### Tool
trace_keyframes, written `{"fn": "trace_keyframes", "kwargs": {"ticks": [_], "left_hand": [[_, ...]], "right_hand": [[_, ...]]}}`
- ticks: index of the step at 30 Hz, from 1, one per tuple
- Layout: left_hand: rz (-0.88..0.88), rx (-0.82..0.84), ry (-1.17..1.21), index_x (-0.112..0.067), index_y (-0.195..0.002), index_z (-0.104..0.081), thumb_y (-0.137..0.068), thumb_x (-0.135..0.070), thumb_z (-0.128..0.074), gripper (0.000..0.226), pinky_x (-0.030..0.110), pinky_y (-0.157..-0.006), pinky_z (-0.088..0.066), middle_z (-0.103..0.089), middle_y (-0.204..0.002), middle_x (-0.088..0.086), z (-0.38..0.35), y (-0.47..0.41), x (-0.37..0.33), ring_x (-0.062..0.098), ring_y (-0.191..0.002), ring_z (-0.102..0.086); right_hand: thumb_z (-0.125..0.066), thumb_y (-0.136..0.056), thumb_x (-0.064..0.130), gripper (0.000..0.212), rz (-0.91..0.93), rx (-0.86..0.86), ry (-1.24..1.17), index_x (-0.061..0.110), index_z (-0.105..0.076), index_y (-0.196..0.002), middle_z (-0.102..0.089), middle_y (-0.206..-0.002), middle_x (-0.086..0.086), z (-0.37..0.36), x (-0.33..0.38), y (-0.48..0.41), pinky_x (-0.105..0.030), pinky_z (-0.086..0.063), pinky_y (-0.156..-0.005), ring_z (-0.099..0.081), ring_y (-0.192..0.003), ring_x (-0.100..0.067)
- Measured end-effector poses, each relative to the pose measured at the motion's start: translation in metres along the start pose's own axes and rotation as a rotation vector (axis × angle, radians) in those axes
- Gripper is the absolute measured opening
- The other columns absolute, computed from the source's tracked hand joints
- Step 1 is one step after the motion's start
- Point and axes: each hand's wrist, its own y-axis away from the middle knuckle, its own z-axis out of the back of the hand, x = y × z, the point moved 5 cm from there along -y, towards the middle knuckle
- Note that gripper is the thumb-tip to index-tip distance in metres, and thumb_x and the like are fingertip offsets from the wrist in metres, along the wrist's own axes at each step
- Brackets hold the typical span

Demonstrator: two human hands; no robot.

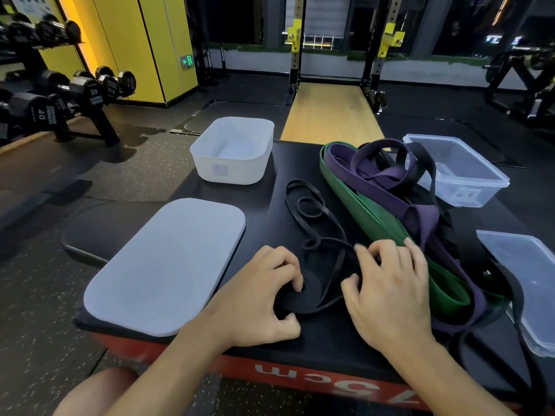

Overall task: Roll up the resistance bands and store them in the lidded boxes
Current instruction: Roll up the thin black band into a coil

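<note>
A thin black resistance band [309, 211] lies partly coiled on the black box top. My left hand [261, 295] grips its flat rolled coil [309, 291] near the front edge. My right hand [387, 292] pinches the band's loose strands just right of the coil. A pile of green [369, 217], purple [387, 181] and black bands lies to the right. An open white box [232, 150] stands at the back left, its white lid [168, 265] flat in front of it. A clear open box [459, 172] stands at the back right.
A clear lid [522, 280] lies at the right edge, partly under black bands. The work surface is a black-topped red plyo box [300, 373]. A dumbbell rack [60, 97] stands at the left and a squat rack [339, 46] behind.
</note>
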Motion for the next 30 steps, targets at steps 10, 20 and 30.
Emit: {"fn": "trace_keyframes", "kwargs": {"ticks": [10, 20, 30], "left_hand": [[-0.006, -0.003, 0.01, -0.03, -0.099, -0.055, -0.071, -0.033, -0.068, 0.03, 0.023, -0.093, -0.043, -0.044, -0.115, -0.025, 0.0, 0.0, 0.001, 0.007, -0.115, -0.043], [-0.005, -0.01, -0.017, -0.031, -0.098, -0.053, -0.072, -0.027, -0.067, 0.03, 0.018, -0.092, -0.039, -0.042, -0.12, -0.025, 0.0, 0.001, 0.002, 0.001, -0.117, -0.038], [0.012, 0.041, 0.043, -0.029, -0.094, -0.055, -0.073, -0.016, -0.063, 0.026, 0.018, -0.093, -0.037, -0.038, -0.128, -0.023, -0.001, 0.001, 0.008, -0.001, -0.117, -0.038]], "right_hand": [[-0.071, -0.086, 0.013, 0.008, 0.239, -0.032, -0.256, 0.013, -0.072, -0.095, -0.057, -0.11, 0.0, -0.002, 0.007, -0.003, -0.036, -0.027, -0.122, -0.056, -0.107, -0.021], [-0.066, -0.073, 0.039, 0.032, 0.38, 0.068, -0.462, 0.024, -0.068, -0.1, -0.048, -0.118, 0.009, 0.007, 0.011, 0.006, -0.046, -0.018, -0.125, -0.048, -0.121, -0.012], [-0.065, -0.087, 0.036, 0.015, 0.487, 0.122, -0.482, 0.034, -0.066, -0.102, -0.063, -0.111, 0.026, -0.007, 0.011, 0.007, -0.045, -0.015, -0.127, -0.052, -0.126, 0.005]]}}
